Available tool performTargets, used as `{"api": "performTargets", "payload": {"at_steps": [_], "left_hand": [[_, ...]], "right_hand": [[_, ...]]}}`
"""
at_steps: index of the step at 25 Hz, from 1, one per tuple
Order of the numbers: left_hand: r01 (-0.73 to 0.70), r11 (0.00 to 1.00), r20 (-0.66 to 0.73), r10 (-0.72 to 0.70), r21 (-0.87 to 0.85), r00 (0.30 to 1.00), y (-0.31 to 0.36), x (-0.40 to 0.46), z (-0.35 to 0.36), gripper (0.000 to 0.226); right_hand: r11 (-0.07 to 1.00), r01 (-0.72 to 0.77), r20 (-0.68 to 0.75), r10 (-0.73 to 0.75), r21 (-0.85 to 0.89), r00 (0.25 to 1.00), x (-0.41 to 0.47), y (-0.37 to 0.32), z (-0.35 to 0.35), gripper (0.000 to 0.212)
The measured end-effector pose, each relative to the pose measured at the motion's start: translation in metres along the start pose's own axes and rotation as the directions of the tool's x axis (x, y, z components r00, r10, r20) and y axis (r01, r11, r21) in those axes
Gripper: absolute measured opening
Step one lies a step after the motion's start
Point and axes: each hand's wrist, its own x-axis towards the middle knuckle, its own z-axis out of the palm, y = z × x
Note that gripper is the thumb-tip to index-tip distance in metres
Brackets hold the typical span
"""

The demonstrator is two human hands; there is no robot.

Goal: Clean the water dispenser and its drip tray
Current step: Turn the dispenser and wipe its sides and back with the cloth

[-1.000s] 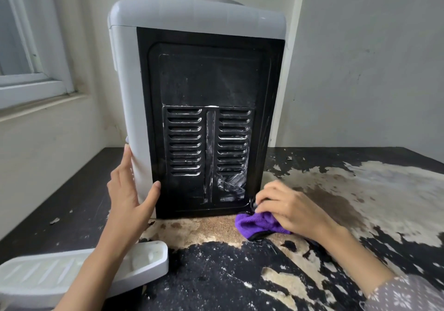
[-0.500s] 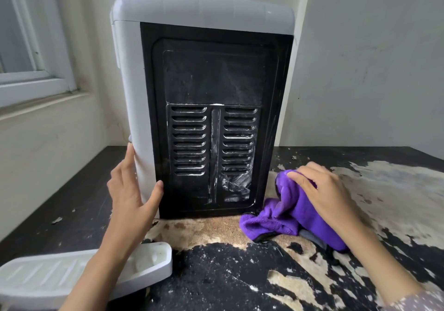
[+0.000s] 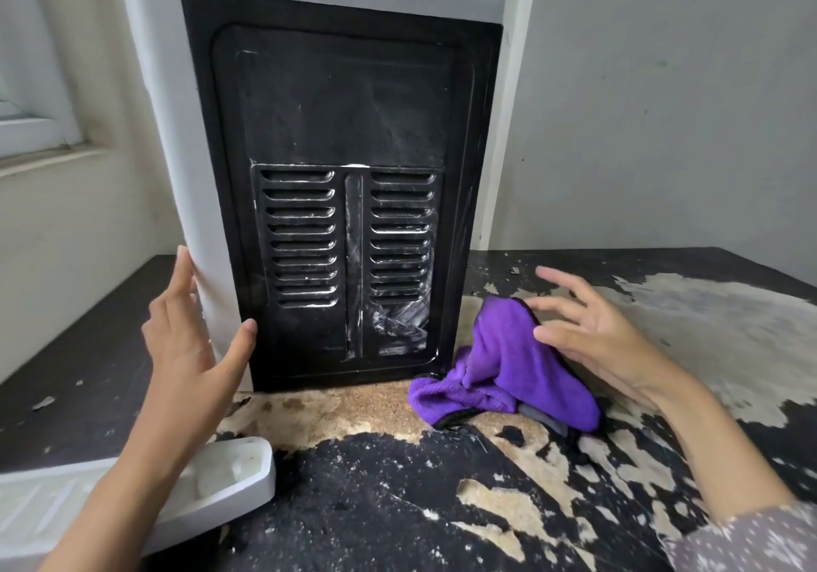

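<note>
The white water dispenser [image 3: 185,138] stands on the table with its black, dusty vented back panel [image 3: 340,200] facing me. My left hand [image 3: 194,346] rests against its lower left white corner, thumb on the black panel's edge. A purple cloth [image 3: 508,372] lies crumpled on the table at the dispenser's lower right corner. My right hand [image 3: 592,332] hovers just right of the cloth with fingers spread, fingertips at its top fold. The white drip tray [image 3: 230,478] lies at the near left, partly behind my left forearm.
The table top [image 3: 398,518] is black with large patches of peeled, bare brown and pale surface. A window sill [image 3: 44,156] runs along the left wall. A grey wall [image 3: 663,107] stands close behind the dispenser.
My right hand has let go of the purple cloth and opened its fingers; a second ago it was closed on the cloth at the panel's base. The view has moved closer to the dispenser.
</note>
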Motion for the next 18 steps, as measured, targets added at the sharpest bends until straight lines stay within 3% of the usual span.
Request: {"api": "performTargets", "payload": {"at_steps": [3, 5, 7, 10, 13, 16, 18], "left_hand": [[0.005, 1.000, 0.002, -0.005, 0.009, 1.000, 0.003, -0.003, 0.000, 0.089], [-0.032, 0.998, -0.020, 0.034, 0.055, 0.999, 0.006, -0.004, 0.001, 0.087], [-0.124, 0.979, -0.033, 0.131, 0.163, 0.991, 0.009, -0.003, 0.002, 0.082], [-0.272, 0.912, 0.031, 0.276, 0.306, 0.961, 0.010, -0.001, 0.003, 0.070], [-0.330, 0.884, 0.083, 0.321, 0.330, 0.943, 0.010, -0.002, 0.006, 0.066], [-0.311, 0.894, 0.081, 0.301, 0.322, 0.950, 0.010, -0.003, 0.008, 0.065], [-0.302, 0.901, 0.074, 0.294, 0.313, 0.953, 0.010, -0.004, 0.007, 0.065]], "right_hand": [[0.956, -0.096, -0.039, 0.088, -0.278, 0.995, -0.001, 0.000, 0.002, 0.059], [0.924, -0.133, -0.046, 0.125, -0.359, 0.991, -0.001, 0.004, 0.001, 0.067], [0.978, -0.072, -0.054, 0.062, -0.193, 0.997, -0.004, 0.001, 0.004, 0.075], [0.955, 0.168, -0.177, -0.127, 0.243, 0.976, -0.007, -0.015, 0.027, 0.027], [0.872, 0.416, -0.387, -0.302, 0.256, 0.871, -0.001, -0.033, 0.056, 0.003], [0.817, 0.558, -0.527, -0.413, 0.147, 0.743, 0.019, -0.060, 0.068, 0.014], [0.773, 0.630, -0.506, -0.574, -0.076, 0.644, 0.032, -0.081, 0.071, 0.044]]}}
